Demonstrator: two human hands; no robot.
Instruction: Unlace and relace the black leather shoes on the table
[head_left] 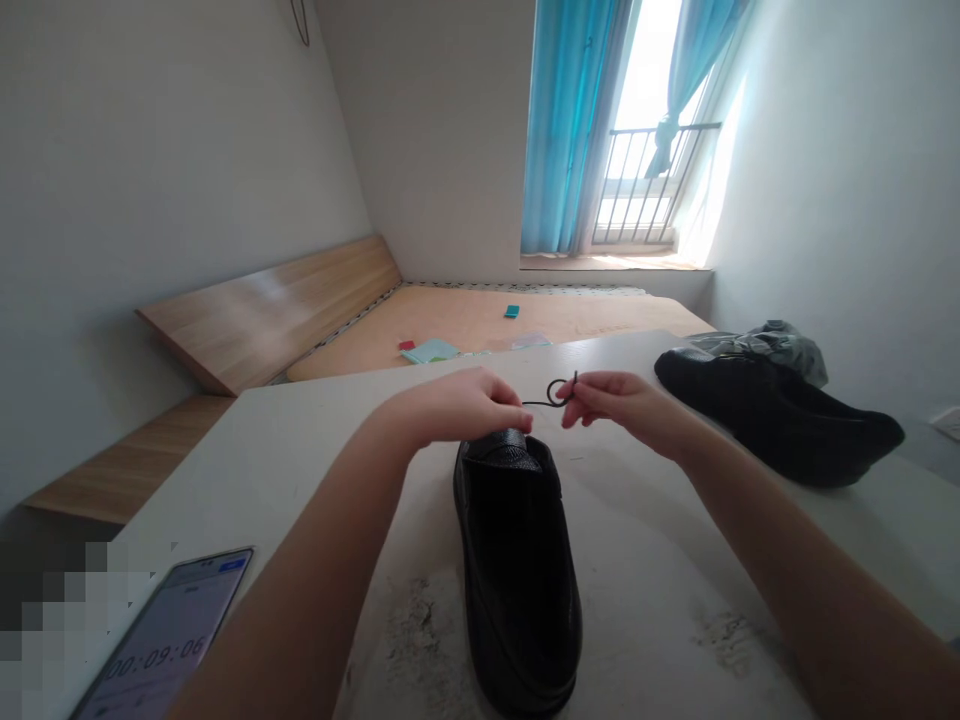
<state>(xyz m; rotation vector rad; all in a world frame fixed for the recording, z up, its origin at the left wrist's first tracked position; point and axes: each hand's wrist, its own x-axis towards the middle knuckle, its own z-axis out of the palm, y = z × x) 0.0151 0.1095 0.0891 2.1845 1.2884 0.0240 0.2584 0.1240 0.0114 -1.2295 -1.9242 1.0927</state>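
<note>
A black leather shoe [521, 590] stands on the white table with its heel toward me and its tongue raised at the far end. My left hand [469, 405] is over the tongue end, thumb and fingers pinched at the start of a thin black shoelace [555, 392]. That lace stretches to the right and curls into a small loop. My right hand [611, 397] pinches the lace near its end, a short way right of the shoe. Both hands are closed. The front of the shoe is hidden behind my left hand.
A second black shoe [780, 415] lies at the right, before a crumpled grey bag [784, 345]. A phone [169, 640] showing a timer rests at the left front. Beyond the white table [300, 440] is a bed [600, 310] with small items on it.
</note>
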